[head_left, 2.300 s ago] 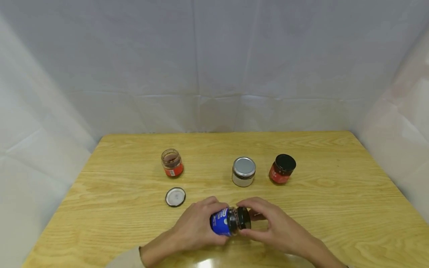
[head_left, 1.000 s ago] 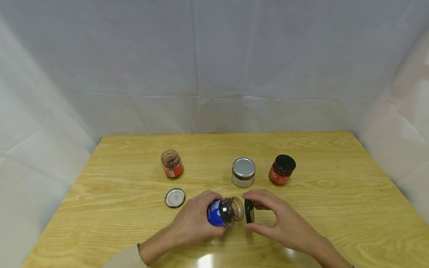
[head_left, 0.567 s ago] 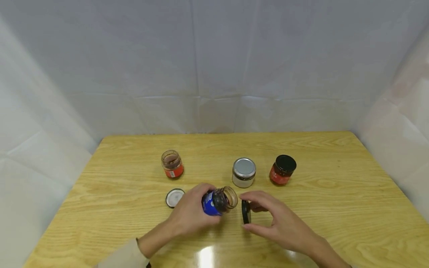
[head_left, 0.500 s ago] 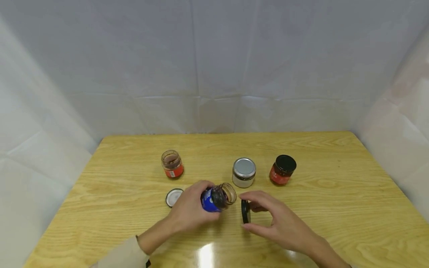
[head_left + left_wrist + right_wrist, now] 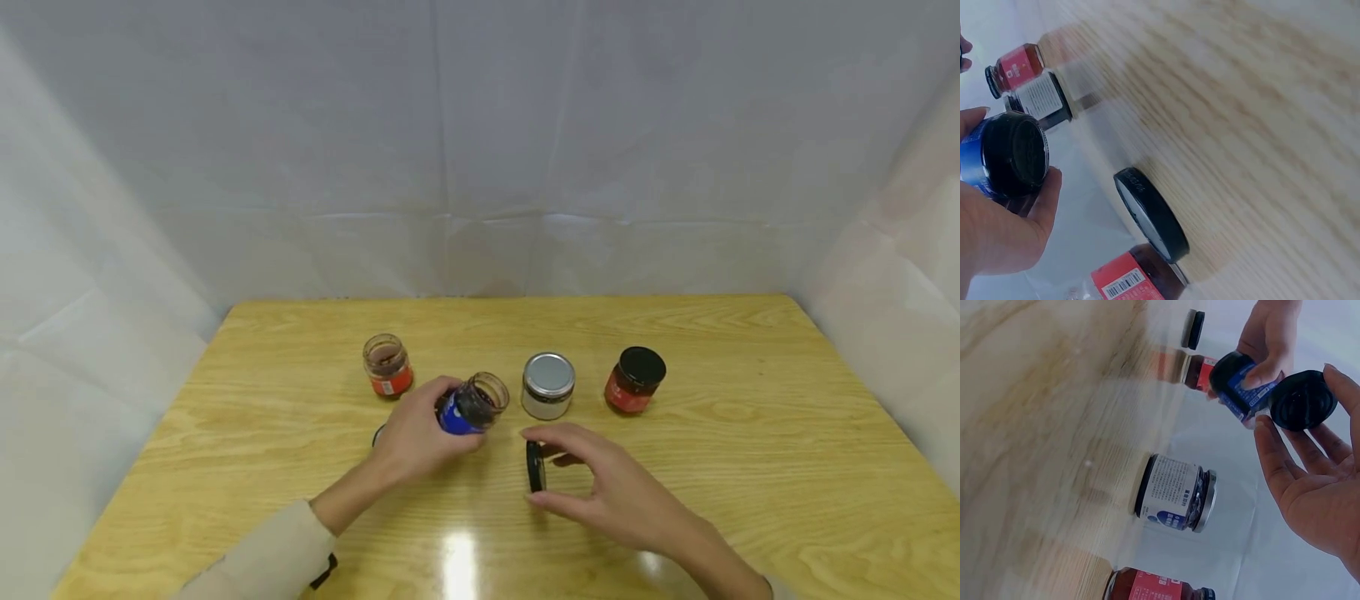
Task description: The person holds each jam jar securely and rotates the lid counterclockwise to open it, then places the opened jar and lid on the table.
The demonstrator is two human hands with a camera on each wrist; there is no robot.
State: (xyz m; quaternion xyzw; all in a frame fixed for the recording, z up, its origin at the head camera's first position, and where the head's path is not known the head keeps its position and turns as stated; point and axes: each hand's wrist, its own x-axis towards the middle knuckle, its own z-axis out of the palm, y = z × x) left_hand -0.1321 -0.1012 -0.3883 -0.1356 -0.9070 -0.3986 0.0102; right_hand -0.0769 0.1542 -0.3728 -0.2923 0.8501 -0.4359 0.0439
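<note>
My left hand (image 5: 417, 433) grips a glass jar with a blue label (image 5: 461, 413), its mouth uncovered and tilted up to the right. Dark contents show inside it, and the left wrist view shows the jar's dark base lifted off the table. Between thumb and fingers, my right hand (image 5: 600, 475) pinches a black lid (image 5: 535, 467) on edge, apart from the jar. The lid's dark inner side faces the camera in the right wrist view. Another lid (image 5: 1150, 215) lies on the table, mostly hidden behind my left hand in the head view.
An uncovered jar with a red label (image 5: 390, 382) stands at the left. Behind my right hand stand a silver-lidded jar (image 5: 548, 385) and, right of it, a black-lidded jar with a red label (image 5: 633, 382). White sheeting (image 5: 480, 150) rises beyond the wooden table (image 5: 750, 467).
The black lid has come off the blue-labelled jar. My left hand has carried the jar forward and left, tilting it more upright; my right hand has shifted slightly left with the lid.
</note>
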